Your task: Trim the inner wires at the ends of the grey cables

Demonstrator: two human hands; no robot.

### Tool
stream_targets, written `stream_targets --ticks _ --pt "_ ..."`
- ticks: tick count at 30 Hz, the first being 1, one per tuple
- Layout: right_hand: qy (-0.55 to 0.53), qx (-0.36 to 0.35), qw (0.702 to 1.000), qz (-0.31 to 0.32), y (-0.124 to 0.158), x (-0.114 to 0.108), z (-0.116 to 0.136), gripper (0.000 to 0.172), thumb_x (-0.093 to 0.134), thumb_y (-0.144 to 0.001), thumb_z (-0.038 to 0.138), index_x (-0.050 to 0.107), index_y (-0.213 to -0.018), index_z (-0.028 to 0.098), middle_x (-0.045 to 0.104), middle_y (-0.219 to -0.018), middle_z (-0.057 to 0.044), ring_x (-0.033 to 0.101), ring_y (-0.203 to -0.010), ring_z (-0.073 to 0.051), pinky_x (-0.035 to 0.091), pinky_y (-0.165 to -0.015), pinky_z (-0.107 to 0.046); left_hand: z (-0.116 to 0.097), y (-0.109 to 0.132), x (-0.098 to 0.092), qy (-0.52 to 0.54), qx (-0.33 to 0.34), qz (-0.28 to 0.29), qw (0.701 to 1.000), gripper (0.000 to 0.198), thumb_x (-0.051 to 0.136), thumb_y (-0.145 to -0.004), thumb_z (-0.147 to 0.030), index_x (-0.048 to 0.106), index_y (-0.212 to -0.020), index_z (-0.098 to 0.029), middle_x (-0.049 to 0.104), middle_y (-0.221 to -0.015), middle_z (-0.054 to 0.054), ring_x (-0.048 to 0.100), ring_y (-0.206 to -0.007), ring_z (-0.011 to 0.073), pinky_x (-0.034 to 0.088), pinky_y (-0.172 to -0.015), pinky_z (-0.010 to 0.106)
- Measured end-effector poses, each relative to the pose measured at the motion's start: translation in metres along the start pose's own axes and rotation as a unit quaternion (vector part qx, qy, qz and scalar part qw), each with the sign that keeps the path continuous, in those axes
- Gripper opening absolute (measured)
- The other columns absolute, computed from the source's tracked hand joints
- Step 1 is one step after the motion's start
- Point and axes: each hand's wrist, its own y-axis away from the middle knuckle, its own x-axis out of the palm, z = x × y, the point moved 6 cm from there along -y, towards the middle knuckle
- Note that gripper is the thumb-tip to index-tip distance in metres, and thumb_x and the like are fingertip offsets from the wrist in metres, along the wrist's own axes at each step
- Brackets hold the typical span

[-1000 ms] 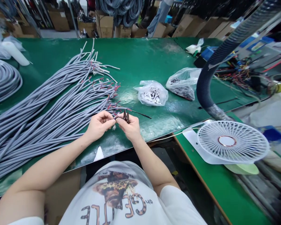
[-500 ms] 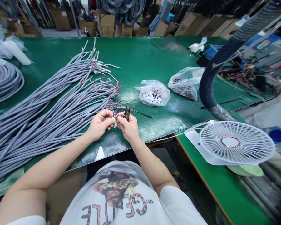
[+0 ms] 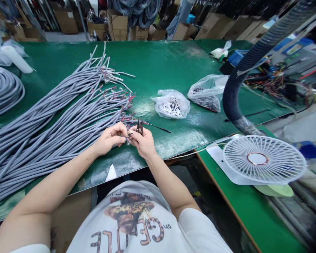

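My left hand (image 3: 109, 138) is closed in a pinch on the stripped end of a grey cable (image 3: 121, 137) near the front edge of the green table (image 3: 158, 63). My right hand (image 3: 144, 140) touches it fingertip to fingertip and grips small dark pliers (image 3: 139, 125), whose tips point away from me. A large bundle of grey cables (image 3: 55, 119) with red and blue wire ends fans out to the left of my hands. A thin black rod (image 3: 159, 128) lies on the table just beyond my right hand.
Two clear plastic bags of small parts (image 3: 172, 104) (image 3: 206, 92) lie right of centre. A white fan (image 3: 263, 160) lies flat at the right beside a dark ribbed hose (image 3: 242, 66). Coiled grey cable (image 3: 2, 91) and a white roll (image 3: 17, 59) sit far left. Cardboard boxes line the back.
My hands have stayed together in nearly the same spot; the fingers and the pliers shifted slightly at the cable end. The camera moved a little.
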Motion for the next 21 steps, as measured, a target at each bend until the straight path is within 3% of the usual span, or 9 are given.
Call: stream_targets --ticks 3,6,13,18,21 --pt "0.018 -0.007 1.0 0.01 0.0 0.002 -0.001 0.027 0.073 -0.066 0.039 0.059 -0.071 0.017 0.043 -0.052 0.007 0.025 -0.039 -0.002 0.016 -0.038 -0.02 0.0 0.0 -0.003 -0.005 0.002 -0.014 1.0 0.024 0.062 -0.078 -0.036 0.054 -0.068 -0.016 0.05 -0.068 0.0 0.048 -0.057 0.0098 0.04 -0.051 0.022" --pt "0.064 -0.034 0.997 0.013 0.001 0.002 0.001 0.026 0.071 -0.07 0.041 0.06 -0.071 0.018 0.042 -0.055 0.006 0.029 -0.044 -0.004 0.021 -0.041 -0.02 -0.005 0.001 -0.002 -0.039 0.002 -0.037 0.999 0.029 0.07 -0.074 -0.033 0.049 -0.063 -0.016 0.05 -0.062 -0.002 0.049 -0.056 0.0085 0.043 -0.057 0.022" --pt "0.182 -0.13 0.974 -0.037 0.007 -0.006 0.024 0.017 0.066 -0.075 0.034 0.064 -0.074 0.018 0.054 -0.065 0.002 0.04 -0.053 -0.007 0.03 -0.048 -0.021 -0.008 0.0 -0.004 -0.113 -0.069 -0.029 0.991 0.025 0.074 -0.07 -0.03 0.057 -0.079 -0.015 0.058 -0.064 -0.002 0.053 -0.057 0.0082 0.044 -0.055 0.02" --pt "0.076 -0.077 0.993 -0.054 -0.001 -0.012 0.023 0.021 0.069 -0.071 0.036 0.061 -0.074 0.017 0.051 -0.054 0.005 0.031 -0.039 -0.003 0.021 -0.039 -0.02 -0.001 0.002 -0.005 -0.073 -0.07 -0.032 0.994 0.03 0.068 -0.077 -0.034 0.058 -0.098 -0.015 0.057 -0.056 -0.004 0.043 -0.041 0.0045 0.032 -0.041 0.016" --pt "0.005 -0.019 1.0 0.004 -0.006 -0.003 0.017 0.021 0.069 -0.069 0.034 0.06 -0.07 0.016 0.049 -0.049 0.007 0.026 -0.031 -0.001 0.017 -0.036 -0.019 -0.006 0.004 -0.003 -0.065 -0.013 -0.023 0.998 0.048 0.068 -0.077 -0.032 0.054 -0.12 -0.016 0.059 -0.055 -0.004 0.051 -0.045 0.0069 0.04 -0.048 0.017"
